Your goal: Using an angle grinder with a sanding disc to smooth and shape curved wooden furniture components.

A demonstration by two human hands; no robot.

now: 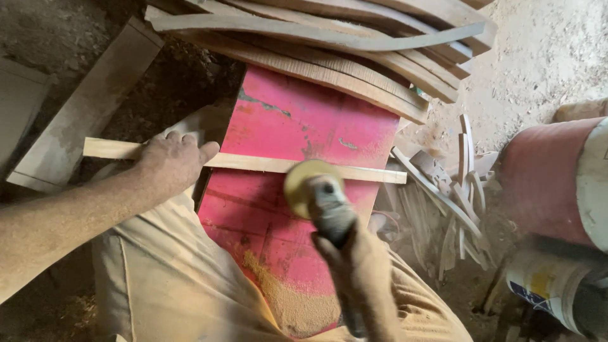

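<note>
**Head view: wooden strip under a disc sander — handling assessment**

Head camera is showing the left hand [174, 158] pressing flat, fingers spread and curled over the top of a thin wooden strip [253, 163], pinning it across a red desk [297, 120]. The strip is lying crosswise, running out past the hand on both sides, its far end overhanging the desk edge to the right.

The right hand [358, 263] is closing fully around the body of a disc sander [323, 196], whose yellow pad [307, 180] is blurring against the strip just to the right of the left hand.

Judged handling: the strip is looking light, narrow and stiff along its length, yet liable to flex or chatter where unsupported. It is best held down close beside the pad, over the desk, not at the overhanging end. Dust may be making it slippery.

Sawdust [297, 304] is piling near the right wrist. Curved wooden pieces [329, 50] are stacking beyond both hands; offcuts [456, 202] are lying to the right.
</note>
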